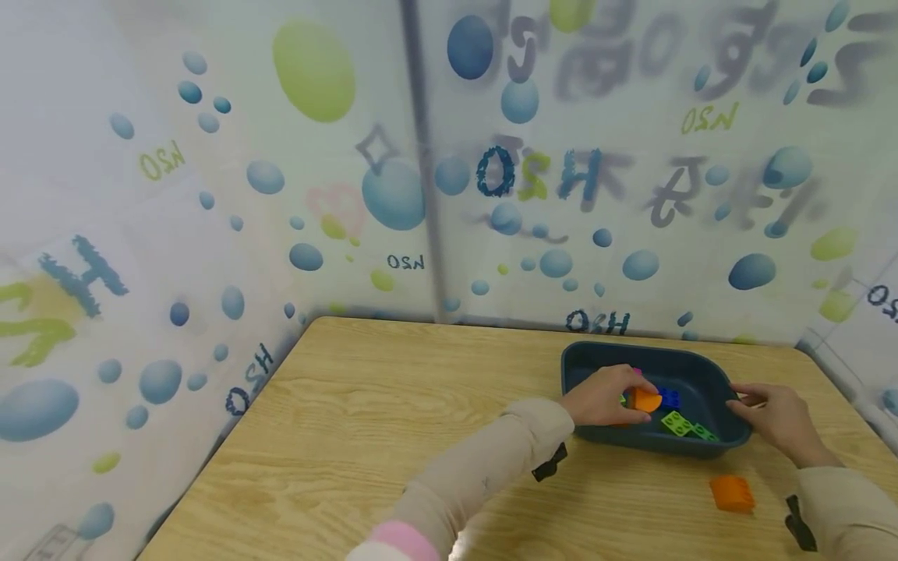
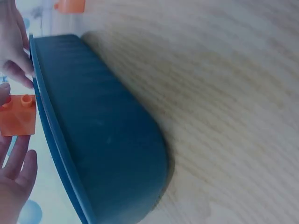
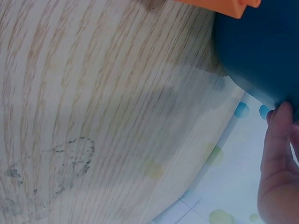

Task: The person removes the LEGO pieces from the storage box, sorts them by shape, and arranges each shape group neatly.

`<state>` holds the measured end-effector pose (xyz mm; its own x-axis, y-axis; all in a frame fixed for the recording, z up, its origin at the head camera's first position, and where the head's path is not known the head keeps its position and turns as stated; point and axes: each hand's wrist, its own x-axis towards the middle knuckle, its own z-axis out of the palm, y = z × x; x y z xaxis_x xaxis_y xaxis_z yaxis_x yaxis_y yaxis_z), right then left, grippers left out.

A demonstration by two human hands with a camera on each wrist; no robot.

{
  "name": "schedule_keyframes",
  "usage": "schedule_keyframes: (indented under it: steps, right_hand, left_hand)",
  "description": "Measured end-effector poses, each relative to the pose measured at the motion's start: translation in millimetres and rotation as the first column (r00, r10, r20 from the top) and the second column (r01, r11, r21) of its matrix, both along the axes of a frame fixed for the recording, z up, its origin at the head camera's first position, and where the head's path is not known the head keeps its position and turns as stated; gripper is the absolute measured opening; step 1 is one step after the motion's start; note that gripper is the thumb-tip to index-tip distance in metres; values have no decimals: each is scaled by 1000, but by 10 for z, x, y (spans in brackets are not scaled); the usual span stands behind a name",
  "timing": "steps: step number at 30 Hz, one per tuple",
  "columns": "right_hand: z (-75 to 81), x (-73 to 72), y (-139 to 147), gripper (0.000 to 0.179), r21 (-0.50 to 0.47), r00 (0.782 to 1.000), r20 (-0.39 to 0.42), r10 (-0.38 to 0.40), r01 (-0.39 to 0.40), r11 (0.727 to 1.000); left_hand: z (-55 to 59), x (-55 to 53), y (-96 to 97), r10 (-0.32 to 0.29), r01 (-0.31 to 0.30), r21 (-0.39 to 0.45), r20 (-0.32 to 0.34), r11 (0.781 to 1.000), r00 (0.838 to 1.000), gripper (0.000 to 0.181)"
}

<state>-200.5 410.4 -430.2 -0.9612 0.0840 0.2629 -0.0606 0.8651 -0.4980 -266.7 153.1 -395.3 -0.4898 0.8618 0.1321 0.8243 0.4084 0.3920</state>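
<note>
A dark blue plastic bin (image 1: 631, 442) stands at the right part of the table. Over its inside my left hand (image 1: 609, 392) pinches an orange toy brick (image 1: 647, 400) between thumb and fingers; the left wrist view shows this studded orange brick (image 2: 17, 116) above the rim. My right hand (image 1: 780, 418) holds the bin's right end, thumb and fingers at the rim. In the right wrist view, the right hand's fingers (image 3: 279, 135) touch the bin's outer wall (image 3: 261, 51). Inside lie a blue brick (image 1: 671, 398), a light green brick (image 1: 677, 423) and a green piece (image 1: 704, 432).
Another orange brick (image 1: 732, 494) lies on the wooden table (image 1: 337, 421), in front of the bin's right end. A patterned curtain (image 1: 449, 234) hangs behind the table's back edge. Dark straps (image 1: 549, 463) show near both wrists.
</note>
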Motion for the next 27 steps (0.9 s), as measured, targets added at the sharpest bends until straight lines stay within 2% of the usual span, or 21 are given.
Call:
schedule_keyframes:
  steps: [8, 12, 16, 21, 27]
  right_hand:
    - [13, 6, 17, 33, 4, 1000, 12, -10, 10, 1000]
    - [8, 2, 23, 34, 0, 1000, 24, -11, 11, 1000]
    - [3, 0, 30, 35, -5, 999, 35, -9, 9, 1000]
    - [-5, -8, 35, 34, 4, 1000, 9, -4, 3, 1000]
    - [-28, -10, 37, 34, -5, 1000, 6, -1, 1, 1000]
  left_hand:
    - [47, 142, 14, -115, 114, 15, 52, 993, 992, 38]
    - [18, 216, 39, -142, 141, 21, 97, 990, 985, 36]
    - [-47, 294, 67, -167, 165, 24, 162, 986, 973, 33]
    - [-166, 379, 93, -206, 205, 29, 237, 978, 949, 26]
    - [-351, 463, 112, -176, 190, -13, 315, 982, 932, 24]
